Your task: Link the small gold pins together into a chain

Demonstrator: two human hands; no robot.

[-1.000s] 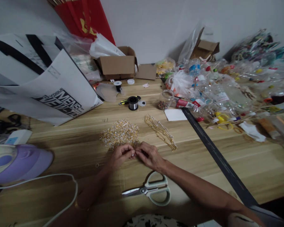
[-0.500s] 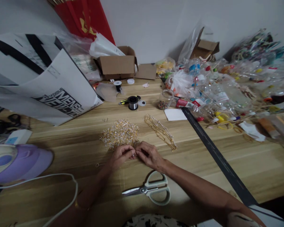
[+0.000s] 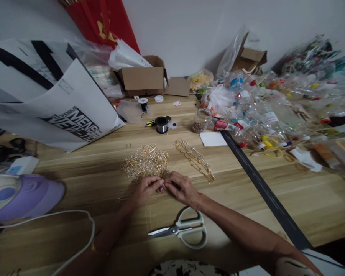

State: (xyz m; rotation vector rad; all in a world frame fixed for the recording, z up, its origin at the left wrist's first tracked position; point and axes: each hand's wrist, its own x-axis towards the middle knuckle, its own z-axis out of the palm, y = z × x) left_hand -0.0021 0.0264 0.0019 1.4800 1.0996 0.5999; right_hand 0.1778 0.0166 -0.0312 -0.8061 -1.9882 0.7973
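My left hand (image 3: 145,189) and my right hand (image 3: 181,187) meet fingertip to fingertip on the wooden table (image 3: 290,191). Both are pinched on a tiny bead-like piece (image 3: 161,188) too small to name. Just beyond my fingers lies a heap of small gold and clear pins (image 3: 145,161). To the right of that heap lie gold chains (image 3: 195,159) in a strip. A pair of scissors (image 3: 182,229) with pale green handles lies shut under my right forearm, near the front edge.
A white printed bag (image 3: 60,103) leans at the left. A purple cap (image 3: 20,195) and a white cable (image 3: 74,230) lie front left. Spools of wire (image 3: 161,124), cardboard boxes (image 3: 143,78) and a heap of plastic bottles (image 3: 270,107) fill the back and right. A black strip (image 3: 264,188) crosses the table.
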